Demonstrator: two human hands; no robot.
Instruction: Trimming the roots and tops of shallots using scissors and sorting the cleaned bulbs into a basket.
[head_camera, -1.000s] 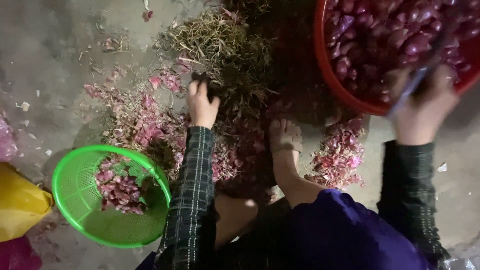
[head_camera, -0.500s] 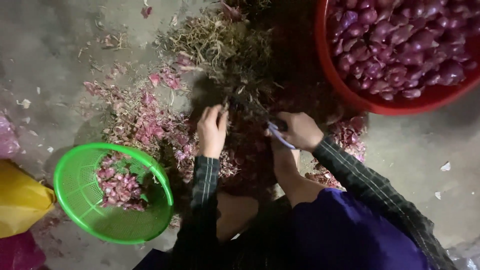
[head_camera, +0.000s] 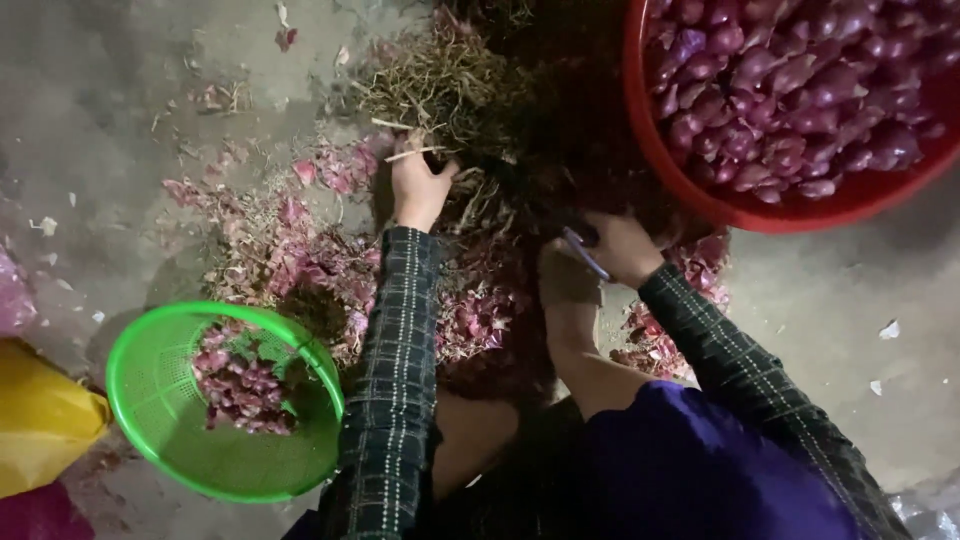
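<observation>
Seen from the head camera, the person crouches over a concrete floor (head_camera: 120, 110), both arms in dark plaid sleeves reaching forward. The left hand (head_camera: 420, 185) is sunk into a heap of dry shallot stalks and roots (head_camera: 440, 80), its grip pressed together around a few pale stems at the heap's near edge. The right hand (head_camera: 625, 248) sits lower and further right, just beside a bare foot (head_camera: 568, 285), its grip pinching a small knife (head_camera: 585, 252) with a bluish blade that points back towards the person; the dim light makes it hard to say whether the hand holds a shallot as well. Pink-purple shallot skins (head_camera: 300, 250) lie scattered over the floor around both hands and the foot. A big red basin (head_camera: 690, 190) full of peeled purple shallots (head_camera: 790, 90) stands at the upper right, near the right hand but apart from it. A green plastic colander (head_camera: 165, 420) with a small clump of shallots lies at the lower left, beside the left sleeve, and a yellow bag (head_camera: 40, 420) rests at the left edge.
</observation>
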